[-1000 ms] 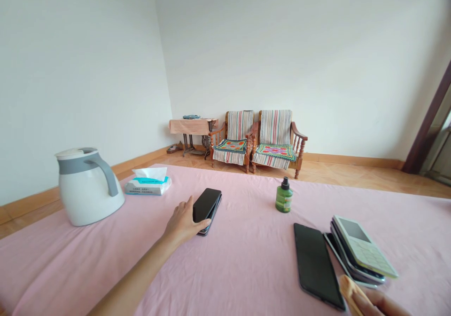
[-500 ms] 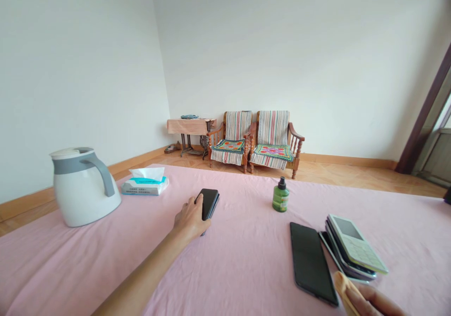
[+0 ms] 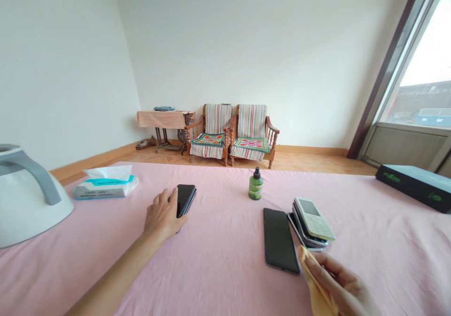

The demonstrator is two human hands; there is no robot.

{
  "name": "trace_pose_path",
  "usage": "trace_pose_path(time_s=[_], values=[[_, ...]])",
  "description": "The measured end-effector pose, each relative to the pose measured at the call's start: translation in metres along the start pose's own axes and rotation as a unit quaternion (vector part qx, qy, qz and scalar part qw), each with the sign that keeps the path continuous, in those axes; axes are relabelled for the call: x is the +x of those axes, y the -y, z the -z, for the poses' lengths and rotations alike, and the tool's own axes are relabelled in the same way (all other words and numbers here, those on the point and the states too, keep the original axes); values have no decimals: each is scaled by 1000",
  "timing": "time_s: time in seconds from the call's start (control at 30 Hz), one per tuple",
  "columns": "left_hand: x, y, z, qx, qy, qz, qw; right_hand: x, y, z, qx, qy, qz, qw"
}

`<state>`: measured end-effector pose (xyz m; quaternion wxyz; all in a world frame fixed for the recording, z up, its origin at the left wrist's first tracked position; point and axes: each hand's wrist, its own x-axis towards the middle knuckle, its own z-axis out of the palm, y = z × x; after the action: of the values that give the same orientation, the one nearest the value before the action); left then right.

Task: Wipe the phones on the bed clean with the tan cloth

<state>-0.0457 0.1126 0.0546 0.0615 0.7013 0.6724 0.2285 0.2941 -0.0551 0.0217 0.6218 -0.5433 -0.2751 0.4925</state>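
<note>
My left hand [image 3: 161, 216] is closed round the near left side of a small stack of dark phones [image 3: 185, 198] on the pink cloth. At the lower right, my right hand [image 3: 338, 278] pinches a yellow cloth [image 3: 315, 288] between thumb and fingers. Just left of that cloth a large black phone [image 3: 280, 240] lies flat, screen up. Beside it stands a pile of several phones, with a white keypad phone [image 3: 314, 219] on top. A green bottle with a black cap [image 3: 255, 185] stands upright behind the black phone.
A white and grey jug [image 3: 31, 208] is at the left edge, partly out of view, beside a tissue pack [image 3: 105, 184]. A black box [image 3: 414, 186] sits at the far right of the pink-covered surface [image 3: 218, 259]. Two wooden chairs [image 3: 252, 142] stand beyond.
The view has turned right, so things appear further left and the black box shows more. My right hand and the yellow cloth have come further into view. My left hand remains on the dark phones.
</note>
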Motion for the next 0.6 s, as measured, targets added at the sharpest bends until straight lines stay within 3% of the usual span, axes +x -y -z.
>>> trace_pose_path(time_s=[0.1, 0.23, 0.33, 0.4, 0.5, 0.6], values=[[-20, -33, -7, -93, 31, -84, 992, -4, 3, -6, 2, -6, -4, 1000], [-57, -88, -33, -224, 186, -153, 944, -5, 5, -9, 4, -9, -6, 1000], [-79, -120, -54, -282, 255, -163, 910, -3, 3, -6, 13, -2, -3, 1000], [-87, -136, -63, -356, 265, -127, 887, -1, -1, -6, 11, -13, 10, 1000], [-93, -150, -70, -387, 263, -118, 876, 1, -4, -6, -2, -37, 31, 999], [-96, -157, -73, -407, 252, -95, 873, 1, -1, -6, -1, -20, 26, 999]])
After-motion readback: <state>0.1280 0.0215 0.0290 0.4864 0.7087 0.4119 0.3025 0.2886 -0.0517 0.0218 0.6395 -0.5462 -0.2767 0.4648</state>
